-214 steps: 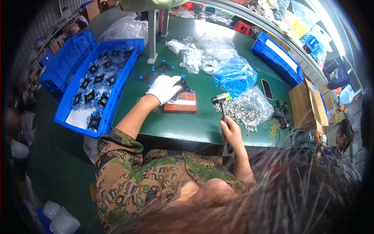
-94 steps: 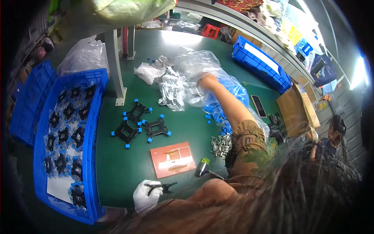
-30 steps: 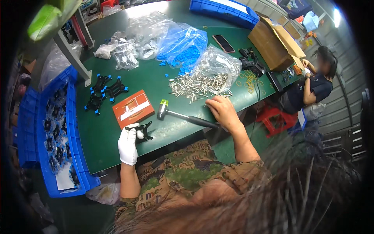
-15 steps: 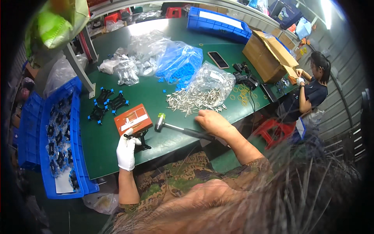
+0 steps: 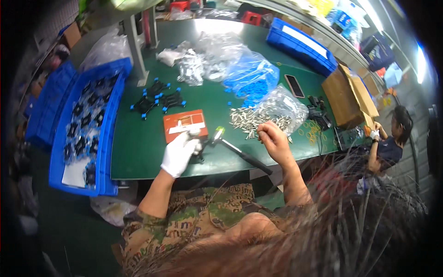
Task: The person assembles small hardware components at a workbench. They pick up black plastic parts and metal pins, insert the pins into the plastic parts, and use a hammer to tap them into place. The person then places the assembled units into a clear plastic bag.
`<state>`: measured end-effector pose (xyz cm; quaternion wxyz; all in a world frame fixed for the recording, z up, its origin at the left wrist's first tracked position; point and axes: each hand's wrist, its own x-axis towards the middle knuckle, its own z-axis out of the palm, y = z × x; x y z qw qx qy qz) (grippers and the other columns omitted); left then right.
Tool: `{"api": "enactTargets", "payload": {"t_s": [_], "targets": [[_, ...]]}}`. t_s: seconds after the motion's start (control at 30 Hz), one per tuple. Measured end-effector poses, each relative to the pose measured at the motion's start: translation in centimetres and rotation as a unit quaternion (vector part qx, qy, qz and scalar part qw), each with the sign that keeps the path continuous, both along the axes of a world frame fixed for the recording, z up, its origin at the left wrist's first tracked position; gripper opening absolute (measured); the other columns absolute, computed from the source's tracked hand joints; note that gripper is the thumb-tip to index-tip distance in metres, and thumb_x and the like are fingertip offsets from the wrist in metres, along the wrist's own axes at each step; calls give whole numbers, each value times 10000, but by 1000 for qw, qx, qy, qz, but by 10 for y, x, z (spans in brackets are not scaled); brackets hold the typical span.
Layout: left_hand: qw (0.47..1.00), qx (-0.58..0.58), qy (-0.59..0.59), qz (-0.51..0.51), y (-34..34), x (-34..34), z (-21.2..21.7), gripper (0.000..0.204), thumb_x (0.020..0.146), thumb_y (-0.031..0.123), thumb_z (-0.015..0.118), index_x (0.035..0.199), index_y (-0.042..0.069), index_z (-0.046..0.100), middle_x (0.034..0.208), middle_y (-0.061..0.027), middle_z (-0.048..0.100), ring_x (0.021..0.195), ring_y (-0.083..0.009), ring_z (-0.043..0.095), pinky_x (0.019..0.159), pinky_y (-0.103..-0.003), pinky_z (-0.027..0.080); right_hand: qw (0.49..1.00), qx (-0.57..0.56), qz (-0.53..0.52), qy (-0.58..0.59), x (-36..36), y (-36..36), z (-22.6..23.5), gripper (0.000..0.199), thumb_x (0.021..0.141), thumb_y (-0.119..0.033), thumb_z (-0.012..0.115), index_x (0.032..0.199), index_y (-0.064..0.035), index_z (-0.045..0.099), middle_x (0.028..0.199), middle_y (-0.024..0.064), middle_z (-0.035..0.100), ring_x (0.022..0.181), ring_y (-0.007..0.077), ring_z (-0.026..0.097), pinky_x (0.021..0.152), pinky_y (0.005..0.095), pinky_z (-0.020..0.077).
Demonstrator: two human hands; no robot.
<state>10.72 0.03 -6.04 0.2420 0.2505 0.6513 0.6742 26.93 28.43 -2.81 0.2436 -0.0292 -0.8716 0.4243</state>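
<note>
- White-gloved, the left hand (image 5: 181,154) grips a black bracket (image 5: 199,158) just beside the red box (image 5: 183,123), seemingly to steady it; blur hides the exact hold.
- Bare, the right hand (image 5: 274,140) curls its fingers closed near loose metal pins (image 5: 243,121); we cannot tell whether it pinches 1.
- Between the hands we see 1 hammer (image 5: 246,157), its handle angled rightward, apparently for easy reach.
- Beyond the box lie 3 blue-tipped black frames (image 5: 144,104), grouped perhaps to stay separate from wrapped pieces in the blue crate (image 5: 106,152) at left.
</note>
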Motion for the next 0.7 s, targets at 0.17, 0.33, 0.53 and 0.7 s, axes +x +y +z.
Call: {"api": "enactTargets", "payload": {"t_s": [0.17,0.33,0.53,0.7], "targets": [[997,-35,55,-34,22,12,10,291,973,230,626,1186,38,677,911,-117,715,792,-199,694,722,-324,550,988,-75,127,50,-34,-79,28,89,961,48,541,972,6,618,893,57,561,749,130,583,661,271,486],[969,-111,220,2,24,14,16,268,962,313,635,1137,118,689,965,-146,718,904,-362,689,787,-423,546,989,12,128,78,-52,-101,27,93,938,40,573,1010,-4,613,902,88,573,764,192,594,702,307,489],[967,-102,232,-3,21,19,22,249,964,319,634,1093,112,688,961,-145,719,877,-367,686,756,-430,548,991,38,113,68,-54,-102,17,124,918,43,589,1030,-8,607,909,114,578,838,281,595,742,360,494],[934,-122,333,34,20,21,20,247,961,315,633,1053,90,676,885,-146,706,825,-365,681,711,-436,542,990,95,70,77,-54,-110,17,123,934,3,598,1055,-17,591,931,145,575,863,340,605,750,403,507]]}}
